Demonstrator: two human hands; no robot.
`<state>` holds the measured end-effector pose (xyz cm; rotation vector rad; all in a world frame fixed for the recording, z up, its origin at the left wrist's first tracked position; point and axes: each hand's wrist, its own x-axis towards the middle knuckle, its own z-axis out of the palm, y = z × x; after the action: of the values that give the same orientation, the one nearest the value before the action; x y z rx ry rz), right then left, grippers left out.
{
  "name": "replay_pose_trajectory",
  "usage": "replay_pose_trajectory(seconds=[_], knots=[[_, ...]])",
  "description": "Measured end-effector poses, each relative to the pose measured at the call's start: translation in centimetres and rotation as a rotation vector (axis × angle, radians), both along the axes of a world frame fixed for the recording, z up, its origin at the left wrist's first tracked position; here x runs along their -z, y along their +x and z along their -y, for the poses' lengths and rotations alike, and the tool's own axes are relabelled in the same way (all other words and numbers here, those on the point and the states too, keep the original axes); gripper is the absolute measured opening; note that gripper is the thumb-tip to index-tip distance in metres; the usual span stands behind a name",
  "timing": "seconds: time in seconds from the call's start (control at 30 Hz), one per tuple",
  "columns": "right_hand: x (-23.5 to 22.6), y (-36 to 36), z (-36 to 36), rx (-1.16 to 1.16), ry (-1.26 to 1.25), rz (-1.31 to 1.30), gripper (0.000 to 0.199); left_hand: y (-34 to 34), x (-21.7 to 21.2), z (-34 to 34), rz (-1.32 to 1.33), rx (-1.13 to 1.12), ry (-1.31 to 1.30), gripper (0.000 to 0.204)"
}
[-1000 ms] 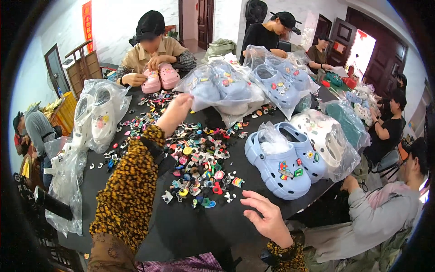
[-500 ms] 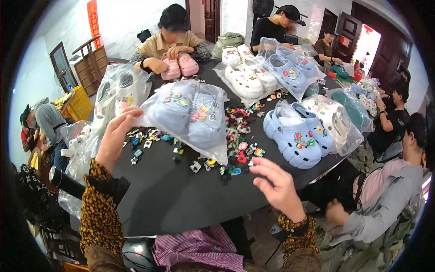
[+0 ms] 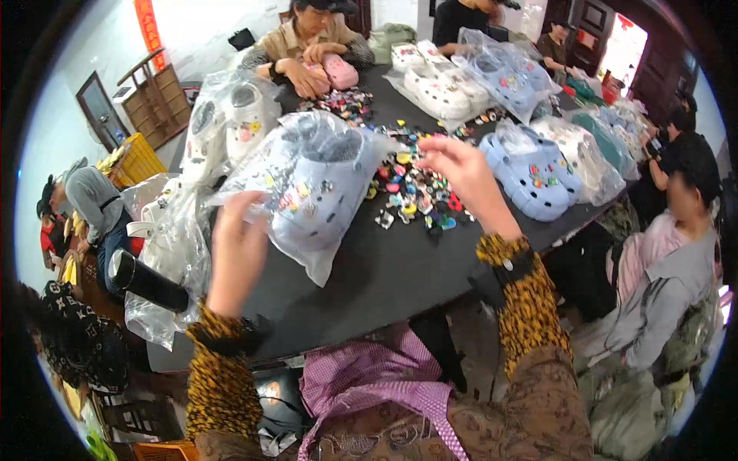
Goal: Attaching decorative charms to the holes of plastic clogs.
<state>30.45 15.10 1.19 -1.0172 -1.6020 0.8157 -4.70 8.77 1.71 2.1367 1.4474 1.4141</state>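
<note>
A clear plastic bag with a pair of light blue clogs [image 3: 319, 192] lies tilted on the black table [image 3: 384, 269] in front of me. My left hand [image 3: 238, 250] grips the bag's near left edge. My right hand [image 3: 461, 173] reaches out over a pile of small colourful shoe charms [image 3: 419, 196], its fingertips close to the bag's right corner. Blur hides whether those fingers touch the bag or a charm. Both my sleeves have a yellow and black spotted pattern.
More bagged clogs lie around: white ones [image 3: 231, 123] at the left, white and blue ones [image 3: 461, 77] at the back, blue ones [image 3: 534, 173] at the right. A black bottle [image 3: 146, 280] lies at the table's left edge. A person [image 3: 307, 38] opposite handles pink clogs; others sit at the right.
The bag of blue clogs has come closer and lower toward me with my left hand. My right hand has risen from the table's near right edge to the charm pile.
</note>
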Motion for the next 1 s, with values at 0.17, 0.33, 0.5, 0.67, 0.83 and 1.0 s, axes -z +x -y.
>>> replay_pose_trajectory(seconds=[0.17,0.33,0.5,0.67,0.83,1.0], knots=[[4.9,-1.6,-5.5,0.046,-0.104,-0.365,0.021,12.2,0.4,9.1,-0.088,0.758,-0.106,0.027],[9.6,-0.2,-7.1,0.285,-0.124,-0.378,0.017,17.7,3.7,11.7,-0.034,1.091,-0.164,0.036],[11.4,1.2,-7.0,0.325,-0.132,-0.603,0.018,19.8,6.0,12.4,-0.162,1.042,-0.330,0.045],[11.4,1.3,-6.6,0.314,-0.098,-0.653,0.016,21.0,7.2,12.4,0.105,1.148,-0.696,0.042],[11.7,1.3,-6.8,0.271,-0.143,-0.650,0.017,20.6,6.5,11.8,0.130,1.359,-0.749,0.025],[11.5,2.2,-6.6,0.284,-0.134,-0.595,0.017,21.4,5.7,11.3,0.096,1.209,-0.845,0.034]])
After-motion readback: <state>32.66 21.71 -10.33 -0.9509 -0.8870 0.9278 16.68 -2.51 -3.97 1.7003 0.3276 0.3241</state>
